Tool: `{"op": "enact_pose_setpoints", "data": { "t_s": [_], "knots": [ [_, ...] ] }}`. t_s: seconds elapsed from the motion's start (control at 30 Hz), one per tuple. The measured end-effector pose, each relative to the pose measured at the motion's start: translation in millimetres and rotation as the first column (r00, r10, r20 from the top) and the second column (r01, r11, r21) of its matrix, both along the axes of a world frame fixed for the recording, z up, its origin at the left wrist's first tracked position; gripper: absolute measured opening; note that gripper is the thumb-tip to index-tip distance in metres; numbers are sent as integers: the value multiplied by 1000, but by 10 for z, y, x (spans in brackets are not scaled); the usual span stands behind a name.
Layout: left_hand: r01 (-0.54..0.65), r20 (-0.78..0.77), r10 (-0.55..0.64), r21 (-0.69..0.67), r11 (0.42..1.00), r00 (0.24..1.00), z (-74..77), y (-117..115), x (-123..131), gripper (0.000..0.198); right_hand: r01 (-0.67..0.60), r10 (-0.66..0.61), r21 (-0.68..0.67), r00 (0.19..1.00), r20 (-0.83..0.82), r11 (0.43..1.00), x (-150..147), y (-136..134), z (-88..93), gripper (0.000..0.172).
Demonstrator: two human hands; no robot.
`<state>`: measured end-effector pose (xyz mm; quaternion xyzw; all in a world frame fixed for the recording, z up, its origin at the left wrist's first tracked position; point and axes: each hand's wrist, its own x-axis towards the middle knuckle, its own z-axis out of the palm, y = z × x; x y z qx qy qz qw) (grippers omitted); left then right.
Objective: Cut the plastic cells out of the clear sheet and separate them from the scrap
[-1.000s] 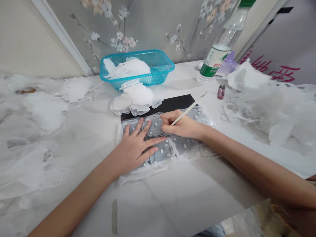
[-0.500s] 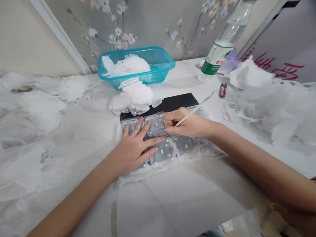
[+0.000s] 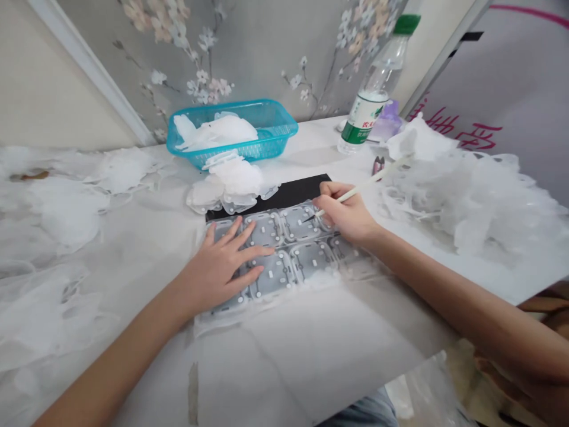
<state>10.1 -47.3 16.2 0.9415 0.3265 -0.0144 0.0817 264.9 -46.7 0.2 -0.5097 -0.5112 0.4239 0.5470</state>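
A translucent sheet of rounded square pieces lies over a black board on the white table. My left hand rests flat on the sheet's left part, fingers spread. In my right hand is a thin pale stick with a dark pointed tip, pinched between the fingers. Its tip is over an upper-row piece, right of the middle; whether it touches cannot be made out. Loose white pieces are piled at the board's back left edge.
A blue basket with white pieces stands at the back. Right of it are a green-capped bottle and small snips. Heaps of white translucent scraps lie at the left and right of the table.
My right hand has shifted right along the upper row, and the stick's dark tip now shows. The camera view has moved. My left hand remains spread on the sheet.
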Motion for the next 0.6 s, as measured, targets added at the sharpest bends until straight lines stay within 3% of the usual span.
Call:
{"op": "enact_pose_setpoints", "data": {
  "t_s": [0.1, 0.23, 0.33, 0.47, 0.6],
  "knots": [
    [-24, 40, 21, 74, 997, 999, 14, -49, 37, 33, 3, -12, -84, 994, -110, 996, 53, -27, -37, 33],
    [-29, 71, 17, 173, 984, 997, 101, -207, 160, 31, 68, -77, 75, 988, 132, 995, 48, -84, 55, 30],
    [38, 88, -53, 159, 987, 995, 151, -272, 316, 36, 25, -63, 153, 966, 250, 988, 31, -126, 132, 30],
    [92, 122, -100, 71, 993, 987, 17, -189, 513, 43, -121, 55, 163, 930, 364, 979, 26, -143, 118, 28],
    [94, 65, -94, -6, 996, 993, -149, -95, 562, 47, -160, 94, 132, 909, 406, 978, 16, -120, 52, 27]
  ]
}}
